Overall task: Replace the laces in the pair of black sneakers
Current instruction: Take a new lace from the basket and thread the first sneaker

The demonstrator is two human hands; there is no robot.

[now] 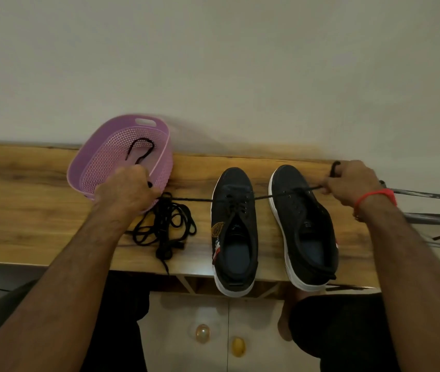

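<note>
Between your hands a black lace (194, 200) runs taut, left hand (125, 190) and right hand (353, 181) each gripping an end over the sneakers (236, 210); next, thread it through an eyelet.

Two sneakers side by side on the wooden table (25, 224)
Black left sneaker (233, 237) sits left of the black right sneaker (305, 226); a loose black lace pile (163, 224) lies left of them, the perforated purple plastic basket (84, 167) behind it, a black lace (139, 151) inside
</note>
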